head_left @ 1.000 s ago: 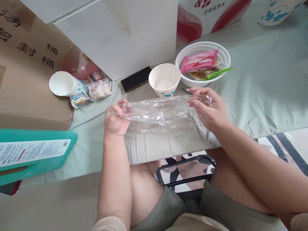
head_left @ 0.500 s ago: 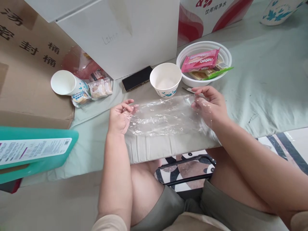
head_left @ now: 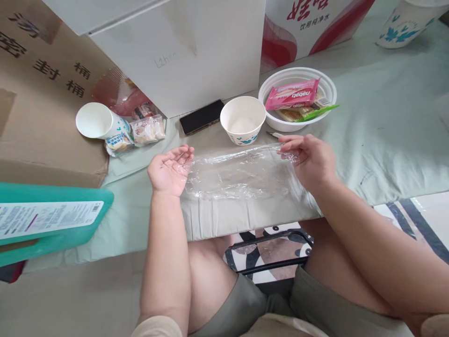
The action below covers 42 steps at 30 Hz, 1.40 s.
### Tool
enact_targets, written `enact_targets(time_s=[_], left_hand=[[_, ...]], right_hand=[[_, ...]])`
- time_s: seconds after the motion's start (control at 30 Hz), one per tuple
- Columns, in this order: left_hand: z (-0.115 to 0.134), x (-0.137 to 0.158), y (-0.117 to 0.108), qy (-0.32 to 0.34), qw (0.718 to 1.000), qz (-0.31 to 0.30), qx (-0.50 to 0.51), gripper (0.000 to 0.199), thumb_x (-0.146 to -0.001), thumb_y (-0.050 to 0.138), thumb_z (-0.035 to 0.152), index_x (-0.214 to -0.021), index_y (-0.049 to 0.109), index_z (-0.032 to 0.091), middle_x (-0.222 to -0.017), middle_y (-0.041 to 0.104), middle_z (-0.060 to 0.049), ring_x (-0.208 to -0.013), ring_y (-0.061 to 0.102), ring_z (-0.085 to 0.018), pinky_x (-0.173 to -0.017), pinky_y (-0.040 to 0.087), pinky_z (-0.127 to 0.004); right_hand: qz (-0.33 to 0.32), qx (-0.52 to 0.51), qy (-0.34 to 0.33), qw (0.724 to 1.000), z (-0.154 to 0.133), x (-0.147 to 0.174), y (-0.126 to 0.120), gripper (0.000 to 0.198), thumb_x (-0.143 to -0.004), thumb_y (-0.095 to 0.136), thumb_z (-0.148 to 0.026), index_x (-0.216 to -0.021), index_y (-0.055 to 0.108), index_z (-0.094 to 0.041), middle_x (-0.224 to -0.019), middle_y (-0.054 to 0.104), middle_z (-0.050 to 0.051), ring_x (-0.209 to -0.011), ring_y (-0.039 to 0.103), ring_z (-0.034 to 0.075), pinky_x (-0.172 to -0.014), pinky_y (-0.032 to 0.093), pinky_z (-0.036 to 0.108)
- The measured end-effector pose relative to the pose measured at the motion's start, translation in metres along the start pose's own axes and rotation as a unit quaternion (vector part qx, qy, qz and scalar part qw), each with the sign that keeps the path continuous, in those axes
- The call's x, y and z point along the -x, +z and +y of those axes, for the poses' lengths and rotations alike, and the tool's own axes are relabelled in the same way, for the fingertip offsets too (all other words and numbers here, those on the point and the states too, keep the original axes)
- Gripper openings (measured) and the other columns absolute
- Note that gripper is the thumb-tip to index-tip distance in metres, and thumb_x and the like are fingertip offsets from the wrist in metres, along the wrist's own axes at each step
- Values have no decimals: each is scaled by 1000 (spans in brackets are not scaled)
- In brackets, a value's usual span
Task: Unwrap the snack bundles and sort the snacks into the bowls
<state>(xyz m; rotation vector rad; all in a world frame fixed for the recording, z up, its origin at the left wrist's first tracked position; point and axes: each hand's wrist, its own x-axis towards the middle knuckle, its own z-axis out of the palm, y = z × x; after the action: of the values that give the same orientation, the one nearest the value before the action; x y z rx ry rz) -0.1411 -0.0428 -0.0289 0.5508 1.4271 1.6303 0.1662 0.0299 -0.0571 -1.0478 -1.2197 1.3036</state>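
A thin, crinkled piece of clear plastic film point(head_left: 238, 173) stretches between my two hands, low over the cloth near its front edge. At its left end my left hand point(head_left: 170, 171) is turned palm up, fingers apart and slightly curled, with the film against the fingers. My right hand point(head_left: 308, 159) has the film's far right corner between thumb and fingers. Just beyond the film stands a white paper bowl point(head_left: 242, 120) with blue leaf prints, and nothing shows inside it. Whether the film is a single sheet or a bag, I cannot tell.
A white plastic bowl point(head_left: 298, 122) holds wrapped snacks. Left of the paper bowl lies a black phone point(head_left: 202, 117). A tipped paper cup point(head_left: 101, 121) and snack packets point(head_left: 147, 129) lie by a cardboard box point(head_left: 42, 126). A teal container point(head_left: 52, 234) is at the left front.
My left hand has turned palm up and its fingers have opened out. My right hand has shifted slightly, and the film lies flatter between them. The view has tilted a little.
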Motion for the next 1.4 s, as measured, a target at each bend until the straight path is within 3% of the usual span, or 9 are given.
enact_targets(time_s=[0.1, 0.23, 0.5, 0.6, 0.73, 0.9, 1.13, 1.3, 1.4], left_hand=[[-5, 2, 0, -21, 996, -40, -77, 34, -70, 76, 26, -103, 68, 25, -112, 69, -5, -98, 72, -22, -76, 62, -30], [-12, 2, -1, 4, 989, -69, -131, 59, -59, 81, 8, -112, 63, 28, -111, 65, -3, -90, 71, -17, -72, 60, -26], [-2, 6, 2, 35, 992, -109, -44, 53, -53, 68, -3, -98, 61, 25, -102, 67, 2, -87, 72, -13, -74, 57, -20], [-1, 10, 4, 26, 989, -141, -36, 51, -53, 65, -4, -95, 61, 24, -102, 68, 2, -86, 73, -12, -76, 58, -22], [-1, 16, 10, 16, 982, -175, -65, 45, -55, 67, -2, -92, 61, 23, -101, 69, 2, -82, 73, -12, -73, 59, -22], [-5, 20, 16, 33, 977, -187, -95, 40, -57, 71, 1, -91, 62, 22, -108, 71, -1, -91, 75, -15, -81, 61, -27], [-8, 11, 10, 141, 983, -89, -73, 29, -58, 72, 5, -79, 62, 23, -108, 74, -1, -98, 74, -19, -92, 60, -34], [-7, 15, 10, 89, 981, -145, -95, 28, -60, 77, 8, -80, 63, 22, -103, 74, -1, -89, 75, -18, -81, 62, -32], [-10, 24, 26, 27, 963, -238, -122, 22, -64, 77, 10, -75, 60, 19, -103, 73, -3, -89, 75, -18, -82, 62, -34]], right_hand=[[-31, 73, 20, 997, -7, 5, 3, 17, -79, 67, -38, -85, 71, -22, -109, 70, 6, -77, 63, 16, -61, 49, 29], [-79, 168, 18, 982, -9, 8, 3, 36, -72, 67, -23, -108, 67, -24, -121, 62, 6, -65, 56, 11, -55, 44, 28], [28, 288, -133, 948, -4, 6, -1, 32, -76, 55, -18, -105, 67, -24, -114, 62, 10, -110, 62, 28, -90, 54, 46], [42, 339, -237, 910, -14, 10, 4, 23, -83, 56, -23, -105, 65, -25, -116, 66, 12, -117, 61, 31, -101, 48, 51], [-72, 445, -285, 846, -16, 23, 26, 35, -87, 54, -22, -120, 64, -24, -134, 64, 11, -133, 53, 33, -114, 36, 53], [-226, 524, -214, 793, -6, 31, 52, 57, -88, 52, -21, -145, 51, -17, -137, 65, 13, -139, 47, 33, -121, 22, 55], [-264, 606, -66, 747, -31, 38, 51, 54, -92, 50, -26, -145, 50, -15, -123, 70, 16, -102, 69, 33, -78, 50, 42], [-370, 502, 75, 778, -49, 39, 33, 45, -92, 58, -46, -126, 66, -18, -101, 77, 10, -95, 72, 31, -77, 52, 40], [-404, 373, 53, 833, -49, 36, 25, 48, -89, 64, -42, -129, 63, -15, -121, 74, 12, -106, 70, 26, -90, 52, 37]])
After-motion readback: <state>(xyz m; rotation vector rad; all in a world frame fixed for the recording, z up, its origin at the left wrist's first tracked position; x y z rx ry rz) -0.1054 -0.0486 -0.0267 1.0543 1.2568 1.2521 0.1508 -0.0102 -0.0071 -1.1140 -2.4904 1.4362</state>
